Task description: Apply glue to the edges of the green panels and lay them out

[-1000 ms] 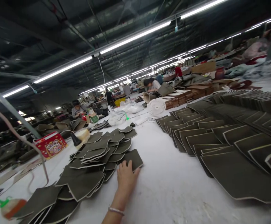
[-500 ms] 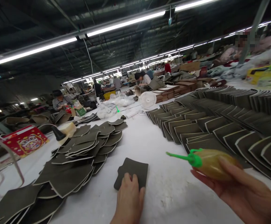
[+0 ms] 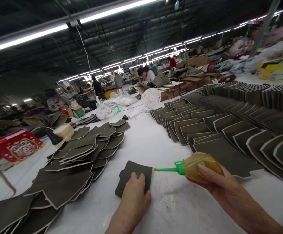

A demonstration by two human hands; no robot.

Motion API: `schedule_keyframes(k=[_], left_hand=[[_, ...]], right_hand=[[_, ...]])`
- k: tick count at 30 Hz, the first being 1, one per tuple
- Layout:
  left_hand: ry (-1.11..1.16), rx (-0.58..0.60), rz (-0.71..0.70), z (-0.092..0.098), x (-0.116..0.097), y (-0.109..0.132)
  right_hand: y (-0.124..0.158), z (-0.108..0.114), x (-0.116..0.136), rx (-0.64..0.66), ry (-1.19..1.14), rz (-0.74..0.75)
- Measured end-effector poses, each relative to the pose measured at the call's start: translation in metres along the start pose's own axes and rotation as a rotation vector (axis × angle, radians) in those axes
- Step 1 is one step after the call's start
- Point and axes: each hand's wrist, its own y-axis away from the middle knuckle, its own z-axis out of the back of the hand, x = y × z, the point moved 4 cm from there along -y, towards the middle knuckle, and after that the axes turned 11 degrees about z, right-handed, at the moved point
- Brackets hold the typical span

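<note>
My left hand [image 3: 134, 193] presses curled fingers on a small dark grey-green leather-like piece [image 3: 129, 172], which lies flat on the white table with a pale edge along its right side. In my right hand [image 3: 219, 182] is a squeeze bottle [image 3: 195, 165] of amber liquid, held sideways. Its long green nozzle [image 3: 167, 169] points left, with the tip at the piece's upper right edge; I cannot tell if it touches. Left of my left hand, a loose pile of similar pieces [image 3: 65, 182] overlaps in layers. Rows of overlapping pieces [image 3: 219, 149] spread out on the right.
A small white fan [image 3: 151, 98] stands farther back, near clear plastic bags [image 3: 107, 110] and brown stacks [image 3: 168, 93]. At left are a red patterned box [image 3: 17, 146] and a pale block [image 3: 64, 131]. Yellow packaging [image 3: 268, 70] lies back right. Several people sit at other tables.
My right hand has brought the bottle left, its nozzle now at the piece's edge. The left hand stays on the piece. The whole view has shifted slightly.
</note>
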Motion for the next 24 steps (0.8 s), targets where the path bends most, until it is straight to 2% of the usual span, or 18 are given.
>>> schedule_keyframes(k=[4, 8, 11, 14, 16, 20, 24], left_hand=[[-0.096, 0.015, 0.044, -0.001, -0.015, -0.002], [-0.167, -0.027, 0.022, 0.000, -0.024, -0.009], [-0.159, -0.044, -0.053, 0.001, -0.015, -0.016], [-0.032, -0.042, -0.180, 0.005, 0.000, -0.020], [0.043, -0.031, -0.214, 0.007, 0.009, -0.019], [0.080, -0.023, -0.129, 0.007, 0.014, -0.012], [0.216, -0.008, -0.088, 0.007, 0.012, -0.008]], right_hand=[[-0.003, -0.005, -0.003, 0.019, 0.016, 0.021], [-0.005, -0.006, -0.002, 0.034, 0.116, 0.088], [-0.006, -0.004, 0.004, 0.053, 0.284, 0.181], [-0.006, -0.005, 0.009, 0.112, 0.495, 0.264], [-0.007, -0.009, 0.012, 0.152, 0.615, 0.328], [-0.008, -0.021, 0.012, 0.255, 0.821, 0.443], [-0.011, -0.032, 0.002, 0.385, 0.945, 0.515]])
